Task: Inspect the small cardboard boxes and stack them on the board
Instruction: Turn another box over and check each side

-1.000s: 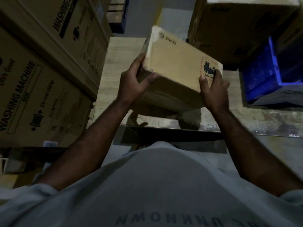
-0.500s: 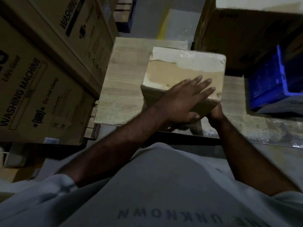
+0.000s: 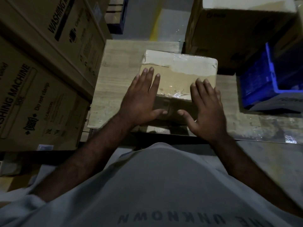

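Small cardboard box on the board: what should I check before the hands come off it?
1. Small cardboard box resting flat on the board: ok.
2. Left hand open, fingers flat on the box top: ok.
3. Right hand open, not gripping: ok.
4. Top tape sealed: cannot tell, it looks wrinkled.
5. Gap to the blue crate: ok.

Taped brown cardboard box [image 3: 178,74] lies flat, apparently resting on the pale wooden board [image 3: 118,66].
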`<control>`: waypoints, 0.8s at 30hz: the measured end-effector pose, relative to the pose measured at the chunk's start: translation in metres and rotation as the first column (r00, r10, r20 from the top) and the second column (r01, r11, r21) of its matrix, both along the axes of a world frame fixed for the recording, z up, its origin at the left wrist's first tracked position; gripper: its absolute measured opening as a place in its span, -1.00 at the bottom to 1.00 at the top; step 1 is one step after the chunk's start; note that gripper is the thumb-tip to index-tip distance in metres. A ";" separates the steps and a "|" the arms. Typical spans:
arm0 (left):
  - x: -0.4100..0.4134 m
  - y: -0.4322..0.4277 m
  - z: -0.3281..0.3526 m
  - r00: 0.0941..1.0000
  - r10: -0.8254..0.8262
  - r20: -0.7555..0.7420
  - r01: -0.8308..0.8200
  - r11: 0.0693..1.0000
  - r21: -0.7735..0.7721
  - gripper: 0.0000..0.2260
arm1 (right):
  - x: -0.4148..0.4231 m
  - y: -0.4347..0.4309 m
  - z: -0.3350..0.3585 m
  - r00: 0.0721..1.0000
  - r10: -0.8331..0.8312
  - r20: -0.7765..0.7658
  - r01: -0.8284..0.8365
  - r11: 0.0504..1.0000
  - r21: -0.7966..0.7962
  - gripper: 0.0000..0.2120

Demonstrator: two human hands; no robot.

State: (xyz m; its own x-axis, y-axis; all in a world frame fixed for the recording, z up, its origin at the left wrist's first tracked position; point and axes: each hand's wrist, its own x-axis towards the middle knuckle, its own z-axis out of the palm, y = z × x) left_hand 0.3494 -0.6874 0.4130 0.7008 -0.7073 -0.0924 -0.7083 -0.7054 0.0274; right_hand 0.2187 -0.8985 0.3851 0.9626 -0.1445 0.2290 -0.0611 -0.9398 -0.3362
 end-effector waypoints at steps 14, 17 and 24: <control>0.009 -0.020 0.020 0.999 -0.009 -0.033 0.011 0.999 0.039 0.11 | 0.020 -0.014 0.018 0.998 -0.017 -0.063 0.022 0.996 0.085 -0.24; 0.023 -0.042 0.030 0.993 -0.117 0.031 0.117 0.993 0.020 0.15 | 0.043 -0.029 0.028 0.997 -0.055 -0.054 0.070 0.941 0.330 -0.28; 0.052 -0.081 0.024 0.989 -0.049 -0.138 0.042 0.998 -0.055 0.02 | 0.074 -0.045 0.036 0.989 -0.025 -0.147 0.065 0.960 0.273 -0.39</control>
State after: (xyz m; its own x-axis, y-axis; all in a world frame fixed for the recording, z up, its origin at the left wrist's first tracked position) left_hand 0.4012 -0.7685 0.4368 0.6505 -0.7447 -0.1494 -0.7265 -0.6674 0.1634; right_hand 0.2926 -0.9431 0.4214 0.9732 -0.2267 0.0373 -0.1662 -0.8066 -0.5672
